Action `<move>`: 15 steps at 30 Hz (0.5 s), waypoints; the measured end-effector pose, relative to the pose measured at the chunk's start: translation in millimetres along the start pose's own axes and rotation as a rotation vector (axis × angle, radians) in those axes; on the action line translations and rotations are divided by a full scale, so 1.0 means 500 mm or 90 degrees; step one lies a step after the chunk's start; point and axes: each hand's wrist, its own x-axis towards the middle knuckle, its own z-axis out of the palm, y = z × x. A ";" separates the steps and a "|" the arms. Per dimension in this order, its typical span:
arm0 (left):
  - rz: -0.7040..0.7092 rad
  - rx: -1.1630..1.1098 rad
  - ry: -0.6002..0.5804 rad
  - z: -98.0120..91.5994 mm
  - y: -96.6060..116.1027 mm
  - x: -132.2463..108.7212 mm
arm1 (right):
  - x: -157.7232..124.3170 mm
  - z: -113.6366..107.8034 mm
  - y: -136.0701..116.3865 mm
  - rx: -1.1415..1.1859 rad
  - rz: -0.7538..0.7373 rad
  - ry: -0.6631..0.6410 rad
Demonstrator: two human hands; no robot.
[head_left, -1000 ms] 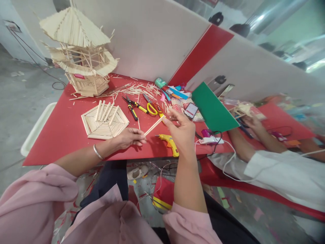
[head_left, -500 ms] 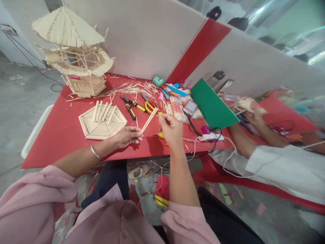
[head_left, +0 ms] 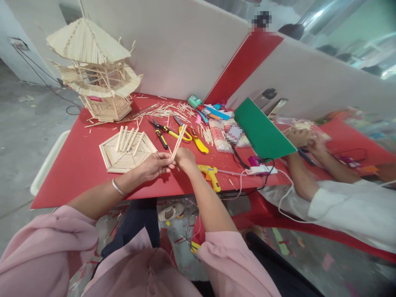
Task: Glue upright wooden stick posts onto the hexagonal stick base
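My left hand [head_left: 159, 165] pinches the lower end of a few pale wooden sticks [head_left: 179, 141], which point up and to the right. My right hand [head_left: 185, 159] is close beside it at the sticks' lower end; its fingertips are hidden behind the hand. Left of the hands lies a hexagonal stick panel [head_left: 119, 161] with several thicker stick bundles resting across it. A yellow glue gun [head_left: 210, 175] lies right of my right hand. Pliers [head_left: 160, 135] and yellow-handled scissors [head_left: 198, 140] lie beyond the hands.
A tall stick pagoda [head_left: 107, 93] stands at the back left of the red table [head_left: 71, 165]. Loose sticks, bags of sticks [head_left: 220, 138] and a green board [head_left: 261, 130] are further back. A white power strip [head_left: 262, 169] and another person's hands [head_left: 305, 138] are at the right.
My right hand has moved left and down, from the sticks' upper end to my left hand. The glue gun and scissors are now uncovered. The sticks have tilted more upright.
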 end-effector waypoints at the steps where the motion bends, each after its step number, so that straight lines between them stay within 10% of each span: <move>1: 0.000 0.000 0.000 0.000 0.000 0.000 | -0.009 -0.006 0.003 -0.004 0.012 0.015; 6: 0.002 0.018 -0.024 -0.001 -0.001 -0.003 | -0.079 -0.045 0.003 0.265 0.000 0.176; 15: -0.024 0.057 -0.012 0.001 -0.003 -0.005 | -0.124 -0.071 -0.028 0.383 -0.109 0.164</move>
